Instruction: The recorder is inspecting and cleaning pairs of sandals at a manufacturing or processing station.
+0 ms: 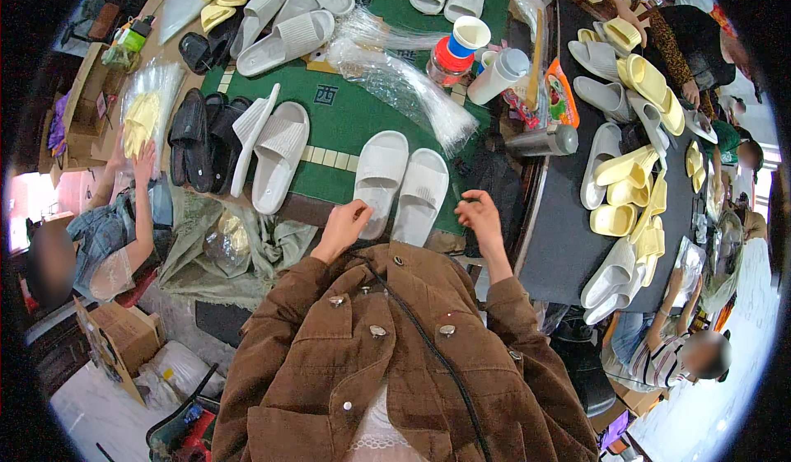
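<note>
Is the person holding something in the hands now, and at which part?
The left hand touches the heel end of the left white slipper; whether it grips cannot be told. The right hand seems to pinch something small; unclear what.

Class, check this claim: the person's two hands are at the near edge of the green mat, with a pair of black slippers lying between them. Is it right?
Not quite. The head view shows the left hand and right hand at the green mat, but the pair of slippers between them is white, not black.

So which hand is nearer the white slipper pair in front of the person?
Left. The left hand touches the heel of the pair's left slipper. The right hand hangs just right of the right slipper, apart from it.
</note>
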Available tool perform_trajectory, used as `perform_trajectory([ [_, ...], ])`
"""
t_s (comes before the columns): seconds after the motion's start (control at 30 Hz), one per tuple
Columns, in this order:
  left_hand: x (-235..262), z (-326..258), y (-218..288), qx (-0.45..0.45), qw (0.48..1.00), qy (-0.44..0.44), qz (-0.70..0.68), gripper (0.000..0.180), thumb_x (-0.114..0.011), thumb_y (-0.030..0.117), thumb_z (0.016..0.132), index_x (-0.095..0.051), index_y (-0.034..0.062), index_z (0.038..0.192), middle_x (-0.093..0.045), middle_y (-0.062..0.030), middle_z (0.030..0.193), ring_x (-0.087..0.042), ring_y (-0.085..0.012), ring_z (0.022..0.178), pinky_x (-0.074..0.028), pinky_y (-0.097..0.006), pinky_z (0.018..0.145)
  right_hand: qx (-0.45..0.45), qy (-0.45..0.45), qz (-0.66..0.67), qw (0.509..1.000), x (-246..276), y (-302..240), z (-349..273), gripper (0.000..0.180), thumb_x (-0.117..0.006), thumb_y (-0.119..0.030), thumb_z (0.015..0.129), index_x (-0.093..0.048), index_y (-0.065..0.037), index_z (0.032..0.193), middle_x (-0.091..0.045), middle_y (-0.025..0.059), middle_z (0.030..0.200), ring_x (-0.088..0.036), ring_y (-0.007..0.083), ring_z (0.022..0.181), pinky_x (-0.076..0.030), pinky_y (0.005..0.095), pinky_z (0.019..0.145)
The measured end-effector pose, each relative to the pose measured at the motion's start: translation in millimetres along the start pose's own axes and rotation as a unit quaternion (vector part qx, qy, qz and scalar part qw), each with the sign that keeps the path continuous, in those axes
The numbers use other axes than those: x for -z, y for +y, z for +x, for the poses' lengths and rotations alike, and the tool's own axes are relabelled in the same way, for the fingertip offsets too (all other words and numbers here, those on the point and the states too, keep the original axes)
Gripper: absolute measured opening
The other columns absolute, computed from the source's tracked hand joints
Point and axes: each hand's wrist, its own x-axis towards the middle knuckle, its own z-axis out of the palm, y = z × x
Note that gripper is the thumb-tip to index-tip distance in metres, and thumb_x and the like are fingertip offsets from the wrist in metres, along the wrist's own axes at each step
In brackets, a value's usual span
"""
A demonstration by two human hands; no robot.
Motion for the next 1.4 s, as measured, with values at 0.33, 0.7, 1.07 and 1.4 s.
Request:
perform_trajectory([
  [0.33,-49.3,27.0,-28.7,-0.033,0.998,-0.003,0.056,0.008,-0.05,0.004,0.076,-0.047,0.0025,0.084,-0.056,-0.0201,0.074,-0.055,-0.0394,0.074,-0.042,-0.047,0.062,0.0,-0.165,-0.225,0.96,-49.5,77.9,13.9,0.02,-0.049,-0.011,0.08,-0.058,-0.002,0.096,-0.062,0.0117,0.081,-0.062,0.0203,0.07,-0.049,0.0316,0.065],
  [0.7,-56.3,34.8,-19.2,-0.098,0.993,0.04,0.05,0.029,-0.058,0.014,0.074,-0.045,-0.0017,0.095,-0.052,-0.0219,0.09,-0.051,-0.0392,0.085,-0.042,-0.046,0.072,0.028,-0.179,-0.255,0.95,-71.2,87.7,34.3,0.054,-0.045,-0.026,0.085,-0.032,0.004,0.128,-0.034,0.0203,0.127,-0.031,0.0299,0.122,-0.028,0.0348,0.099],
  [1.07,-68.6,44.9,-8.2,-0.11,0.972,0.012,0.209,0.048,-0.07,0.018,0.063,-0.042,-0.0028,0.096,-0.047,-0.0216,0.095,-0.047,-0.0386,0.088,-0.041,-0.045,0.071,-0.067,-0.211,0.013,0.975,-88.9,42.7,27.4,0.053,-0.042,-0.024,0.087,-0.026,0.003,0.13,-0.027,0.0155,0.134,-0.023,0.0254,0.125,-0.015,0.0307,0.104],
  [1.4,-82.9,57.5,-18.5,-0.075,0.97,0.042,0.228,0.038,-0.066,0.024,0.068,-0.049,-0.0019,0.089,-0.053,-0.0214,0.088,-0.05,-0.0364,0.084,-0.041,-0.044,0.072,-0.137,-0.145,0.08,0.977,-91.5,20.6,12.8,0.058,-0.047,-0.02,0.084,-0.023,0.0,0.134,-0.029,0.0106,0.135,-0.024,0.0203,0.125,-0.016,0.0316,0.103],
])
